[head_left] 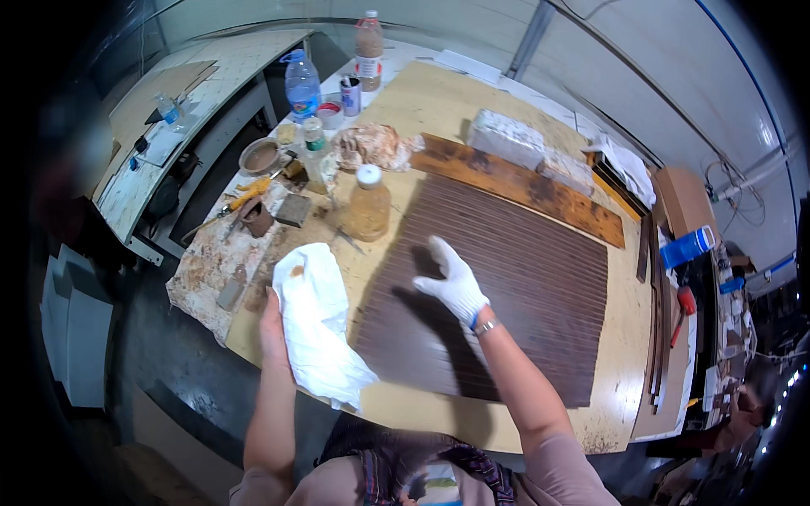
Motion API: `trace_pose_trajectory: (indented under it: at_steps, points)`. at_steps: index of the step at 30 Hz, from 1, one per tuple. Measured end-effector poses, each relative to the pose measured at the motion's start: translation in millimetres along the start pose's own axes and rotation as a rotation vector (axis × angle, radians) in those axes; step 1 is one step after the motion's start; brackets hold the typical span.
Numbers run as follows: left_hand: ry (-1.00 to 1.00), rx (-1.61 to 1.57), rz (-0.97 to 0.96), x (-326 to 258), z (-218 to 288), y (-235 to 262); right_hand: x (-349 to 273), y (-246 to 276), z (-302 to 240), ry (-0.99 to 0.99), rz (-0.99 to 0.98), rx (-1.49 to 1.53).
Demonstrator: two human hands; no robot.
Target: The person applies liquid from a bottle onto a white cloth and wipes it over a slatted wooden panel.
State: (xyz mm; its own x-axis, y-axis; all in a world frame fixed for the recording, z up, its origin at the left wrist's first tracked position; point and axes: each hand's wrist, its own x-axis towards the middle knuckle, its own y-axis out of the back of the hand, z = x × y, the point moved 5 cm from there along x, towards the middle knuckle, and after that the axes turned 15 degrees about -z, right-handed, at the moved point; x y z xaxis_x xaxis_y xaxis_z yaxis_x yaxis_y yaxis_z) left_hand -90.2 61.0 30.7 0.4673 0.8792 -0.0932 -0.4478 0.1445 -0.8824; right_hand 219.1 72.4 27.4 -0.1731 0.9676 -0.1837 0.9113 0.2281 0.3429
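Left hand clasping white cloth by desk's near edge; right hand, spread, empty, the nearer, above grooved brown panel, long axis along that edge.

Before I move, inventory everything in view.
Table: 1, tan, centre
Panel: 1, brown, centre
Plank: 1, brown, behind panel
Wrapped blocks: 2, white, by plank
Jar: 1, amber, left of panel
Table bottles: 3, mixed, back left
Can: 1, purple, by bottles
Rag: 1, brownish, behind jar
Side table: 1, white, left
Mallet: 1, red, right
Held cloth: 1, white, left
Other items: uncounted, mixed, scattered
Left hand: 1, bare, holding cloth
Right hand: 1, white-gloved, above panel
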Motion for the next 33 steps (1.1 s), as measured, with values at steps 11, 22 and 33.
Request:
trace_pose_trajectory:
  at_steps: [11,22,33]
  points:
    - [0.196,0.035,0.351,-12.5,-36.7,97.4,174.8,-39.7,-21.7,0.195,0.074,0.388]
    - [0.052,0.055,0.163,45.9,49.3,77.2,151.1,-37.1,-121.0,0.110,-0.105,-0.307]
    - [0.081,0.146,0.130,63.7,24.1,61.3,109.5,-66.8,-116.0,-0.059,-0.324,-1.153]
